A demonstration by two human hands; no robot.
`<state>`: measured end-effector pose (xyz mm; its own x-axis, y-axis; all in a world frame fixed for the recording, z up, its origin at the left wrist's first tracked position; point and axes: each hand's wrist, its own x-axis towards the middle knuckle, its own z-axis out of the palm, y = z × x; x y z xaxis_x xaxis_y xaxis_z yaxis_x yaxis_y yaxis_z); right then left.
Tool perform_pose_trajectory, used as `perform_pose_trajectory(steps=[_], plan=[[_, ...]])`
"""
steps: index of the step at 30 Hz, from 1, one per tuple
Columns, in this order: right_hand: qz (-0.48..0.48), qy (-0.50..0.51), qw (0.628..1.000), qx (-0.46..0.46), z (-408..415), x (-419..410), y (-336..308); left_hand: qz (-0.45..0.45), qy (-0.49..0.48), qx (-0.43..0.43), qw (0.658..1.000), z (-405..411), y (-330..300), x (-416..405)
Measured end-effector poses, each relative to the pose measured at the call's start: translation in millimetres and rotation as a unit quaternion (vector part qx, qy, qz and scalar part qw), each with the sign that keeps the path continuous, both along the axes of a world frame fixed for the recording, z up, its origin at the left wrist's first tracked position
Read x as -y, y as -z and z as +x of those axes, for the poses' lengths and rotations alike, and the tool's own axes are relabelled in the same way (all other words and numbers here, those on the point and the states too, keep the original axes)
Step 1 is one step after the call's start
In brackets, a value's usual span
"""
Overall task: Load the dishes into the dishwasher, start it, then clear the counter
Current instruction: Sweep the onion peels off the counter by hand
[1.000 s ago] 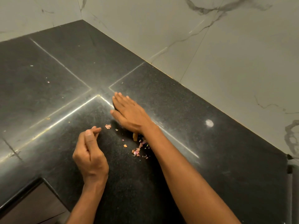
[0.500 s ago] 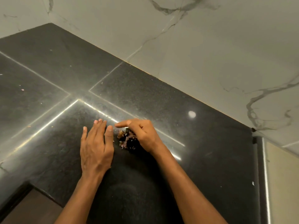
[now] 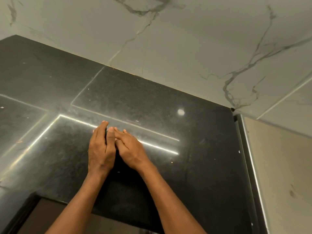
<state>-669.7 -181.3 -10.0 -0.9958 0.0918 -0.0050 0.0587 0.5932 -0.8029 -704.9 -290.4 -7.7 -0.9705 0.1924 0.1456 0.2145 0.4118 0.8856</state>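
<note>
Clearing the worktop [image 3: 194, 132] is the part in hand here, judging by how things lie: no dishes anywhere in view, just dark polished stone running up to a marble-look wall [image 3: 202, 48]. Both hands are sitting together on the stone near the middle. The left hand [image 3: 101, 149] is lying with straight fingers, its thumb running alongside the right hand [image 3: 130, 149], which is angled in toward it with fingers loosely extended and overlapping the left thumb. Neither one is visibly gripping anything. If they're cupping something between them, it's hidden under the palms, so I can't tell.

What is showing is loose bits scattered around: a pale crumb [image 3: 2, 107] way off at the left edge, an orange speck [image 3: 171, 162] just right of the right wrist, a white fleck [image 3: 239, 151] near the right-hand trim.

My take on doing this well: keep the hand edges flat on the stone so nothing is slipping under, bring the sides in tight before lifting, and scoop slowly, since tiny dry bits are going to scatter easily on a glossy surface. Then go back for the strays, because they're well apart from the hands. A damp cloth would probably be catching the fine dust better than bare palms.
</note>
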Motion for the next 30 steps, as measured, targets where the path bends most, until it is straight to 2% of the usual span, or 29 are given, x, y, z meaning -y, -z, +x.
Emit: perform_pose_trajectory(steps=[2,3,4,6,8,10,13,15,17,19,20,22,25,26,30], plan=[[-0.153,0.091,0.984,-0.01,7,4,-8,-0.006,0.03,-0.011,0.999,0,2,2],[-0.191,0.138,0.971,-0.029,7,2,-10,-0.003,0.031,-0.012,0.999,0,3,2],[-0.179,0.183,0.966,-0.045,3,-3,-11,0.002,0.029,-0.011,1.0,-1,2,2],[-0.053,0.195,0.978,-0.04,-11,-14,-8,0.013,0.026,-0.014,0.999,-1,1,2],[0.097,0.13,0.986,0.029,-24,-18,-2,0.036,0.04,-0.035,0.998,0,-1,2],[0.202,0.07,0.975,0.056,-25,-12,5,0.064,0.048,-0.063,0.995,1,-1,1],[0.204,0.024,0.978,0.037,-11,0,6,0.067,0.005,-0.099,0.993,1,1,0],[0.193,-0.004,0.981,0.015,1,10,7,0.071,-0.02,-0.088,0.993,-2,2,2],[0.111,-0.015,0.994,0.002,11,15,4,0.081,-0.032,-0.062,0.994,-5,3,4],[-0.017,0.028,0.999,0.005,13,12,-3,0.087,-0.034,-0.052,0.994,-5,3,3],[-0.049,0.057,0.997,0.002,9,8,-5,0.093,-0.038,-0.05,0.994,-4,3,3],[0.009,0.078,0.997,0.003,-7,1,-4,0.117,-0.056,-0.041,0.991,-4,5,4],[0.191,0.019,0.981,0.025,-26,8,3,0.158,-0.077,-0.023,0.984,-4,6,3],[0.226,-0.01,0.974,0.015,-28,11,5,0.168,-0.081,-0.018,0.982,-4,6,3],[0.232,-0.105,0.966,-0.055,-16,10,10,0.213,-0.076,0.002,0.974,-4,10,6]])
